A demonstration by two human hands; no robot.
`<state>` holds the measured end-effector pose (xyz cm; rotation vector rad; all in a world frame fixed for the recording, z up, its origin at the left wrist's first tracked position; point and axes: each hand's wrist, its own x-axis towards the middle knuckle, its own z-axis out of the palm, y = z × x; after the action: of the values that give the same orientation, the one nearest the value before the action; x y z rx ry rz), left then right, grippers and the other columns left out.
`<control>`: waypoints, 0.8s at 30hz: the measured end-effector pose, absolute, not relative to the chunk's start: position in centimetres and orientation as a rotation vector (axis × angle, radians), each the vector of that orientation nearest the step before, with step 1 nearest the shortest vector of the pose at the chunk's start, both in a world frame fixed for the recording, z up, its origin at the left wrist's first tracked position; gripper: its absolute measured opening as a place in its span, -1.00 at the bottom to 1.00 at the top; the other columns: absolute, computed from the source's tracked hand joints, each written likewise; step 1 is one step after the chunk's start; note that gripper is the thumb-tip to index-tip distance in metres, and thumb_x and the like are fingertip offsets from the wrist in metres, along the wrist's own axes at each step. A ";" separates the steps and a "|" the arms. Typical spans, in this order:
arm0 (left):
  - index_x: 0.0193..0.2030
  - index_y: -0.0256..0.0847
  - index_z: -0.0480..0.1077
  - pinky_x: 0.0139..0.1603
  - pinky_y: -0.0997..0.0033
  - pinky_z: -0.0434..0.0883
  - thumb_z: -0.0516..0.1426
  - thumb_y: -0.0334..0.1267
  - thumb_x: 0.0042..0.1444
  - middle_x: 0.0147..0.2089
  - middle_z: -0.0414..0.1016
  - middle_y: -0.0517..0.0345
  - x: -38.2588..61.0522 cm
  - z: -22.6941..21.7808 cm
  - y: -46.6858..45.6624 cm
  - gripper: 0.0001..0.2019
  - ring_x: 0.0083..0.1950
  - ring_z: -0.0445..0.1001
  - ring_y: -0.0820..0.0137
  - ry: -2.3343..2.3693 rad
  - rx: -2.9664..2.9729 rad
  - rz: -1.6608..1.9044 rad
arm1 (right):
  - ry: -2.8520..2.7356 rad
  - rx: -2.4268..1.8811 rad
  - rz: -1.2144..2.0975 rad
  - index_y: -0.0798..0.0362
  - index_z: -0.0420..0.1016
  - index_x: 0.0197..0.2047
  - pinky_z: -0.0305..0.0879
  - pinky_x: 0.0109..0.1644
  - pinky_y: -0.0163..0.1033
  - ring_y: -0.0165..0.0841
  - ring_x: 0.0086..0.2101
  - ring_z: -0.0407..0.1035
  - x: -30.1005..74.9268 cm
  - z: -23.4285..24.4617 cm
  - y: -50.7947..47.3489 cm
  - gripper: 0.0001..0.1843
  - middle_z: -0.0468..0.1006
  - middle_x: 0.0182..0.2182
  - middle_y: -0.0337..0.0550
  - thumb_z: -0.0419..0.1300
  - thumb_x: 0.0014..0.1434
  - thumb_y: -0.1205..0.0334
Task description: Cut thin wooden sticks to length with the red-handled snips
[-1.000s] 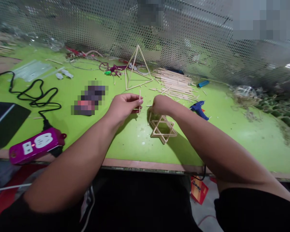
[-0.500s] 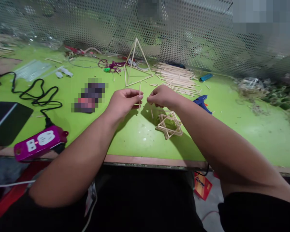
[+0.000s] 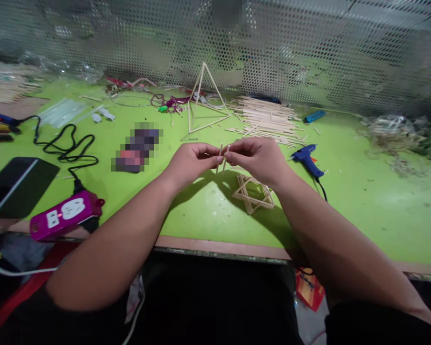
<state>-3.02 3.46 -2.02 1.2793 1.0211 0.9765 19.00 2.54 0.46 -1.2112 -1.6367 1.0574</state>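
Note:
My left hand [image 3: 193, 165] pinches a thin wooden stick [image 3: 221, 158] upright between its fingertips. My right hand [image 3: 259, 158] grips a second thin stick [image 3: 226, 158] from the other side. The fingertips of both hands almost meet around these sticks, and the two sticks stand close together. Below my right hand, a flat star-shaped frame of wooden sticks [image 3: 244, 189] lies on the green table, with its far part in my hand's shadow. Farther ahead stands a stick pyramid frame [image 3: 209, 123].
A heap of loose sticks [image 3: 269, 120] lies behind my right hand, with a blue glue gun [image 3: 307, 157] to its right. At left are a magenta power strip [image 3: 66, 209], black cable [image 3: 68, 143] and a dark tablet [image 3: 17, 187]. Perforated metal mesh [image 3: 215, 33] stands behind the table.
My hands have moved toward each other, bringing the two sticks close together at the fingertips. The camera view has shifted slightly, and the star frame still lies on the table.

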 end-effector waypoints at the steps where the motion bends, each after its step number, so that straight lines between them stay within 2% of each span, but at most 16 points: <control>1: -0.15 -0.17 0.80 0.06 0.17 0.63 0.60 -0.12 0.00 -0.18 0.79 0.00 -3.0 -2.2 3.6 -0.69 -0.13 0.71 0.25 1.018 1.287 0.976 | -1.653 -1.209 1.029 0.02 0.85 -0.17 0.61 -0.12 -0.09 -0.21 -0.25 0.65 19.0 0.3 2.5 -0.71 0.80 -0.29 -0.08 0.60 0.15 0.00; 5: -0.17 -0.16 0.80 0.06 0.17 0.62 0.63 -0.05 -0.06 -0.18 0.79 0.00 -2.9 -2.8 3.8 -0.64 -0.12 0.71 0.23 1.032 1.336 0.972 | -1.661 -1.206 0.966 0.01 0.86 -0.19 0.60 -0.07 -0.07 -0.17 -0.20 0.68 19.1 -0.1 2.2 -0.78 0.82 -0.25 -0.05 0.57 0.19 0.04; 12: -0.20 -0.12 0.79 0.13 0.11 0.62 0.63 -0.03 -0.05 -0.16 0.81 0.02 -2.6 -3.6 3.7 -0.66 -0.10 0.72 0.22 1.046 1.363 0.976 | -1.679 -1.249 0.941 -0.02 0.88 -0.19 0.61 -0.05 -0.08 -0.16 -0.18 0.69 18.8 -1.0 2.3 -0.83 0.82 -0.23 -0.05 0.55 0.22 0.09; 17: -0.21 -0.13 0.77 0.07 0.15 0.63 0.62 0.02 -0.04 -0.18 0.79 0.01 -2.5 -3.9 3.8 -0.64 -0.13 0.71 0.23 1.069 1.390 0.958 | -1.617 -1.238 1.031 -0.03 0.88 -0.19 0.65 -0.07 -0.05 -0.15 -0.19 0.69 18.9 -2.0 2.8 -0.65 0.82 -0.21 -0.04 0.62 0.13 -0.12; 21: -0.21 -0.15 0.76 0.04 0.17 0.61 0.56 -0.05 0.05 -0.15 0.80 -0.01 -2.4 -3.9 3.8 -0.72 -0.12 0.71 0.22 1.061 1.467 0.967 | -1.611 -1.219 1.023 -0.04 0.87 -0.22 0.68 -0.04 -0.02 -0.13 -0.16 0.69 19.1 -2.1 2.9 -0.59 0.80 -0.19 -0.03 0.64 0.09 -0.21; 24: -0.21 -0.16 0.76 0.05 0.17 0.61 0.56 -0.07 0.04 -0.15 0.80 -0.01 -2.4 -3.7 3.8 -0.73 -0.09 0.72 0.20 1.062 1.470 0.954 | -1.607 -1.199 1.037 -0.05 0.86 -0.23 0.71 -0.01 0.01 -0.12 -0.15 0.69 19.2 -2.1 2.9 -0.53 0.78 -0.18 -0.03 0.64 0.08 -0.28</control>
<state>-2.37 3.79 -3.67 1.4698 1.0620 0.9541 19.21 2.94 -2.05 -1.1985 -1.6067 1.0366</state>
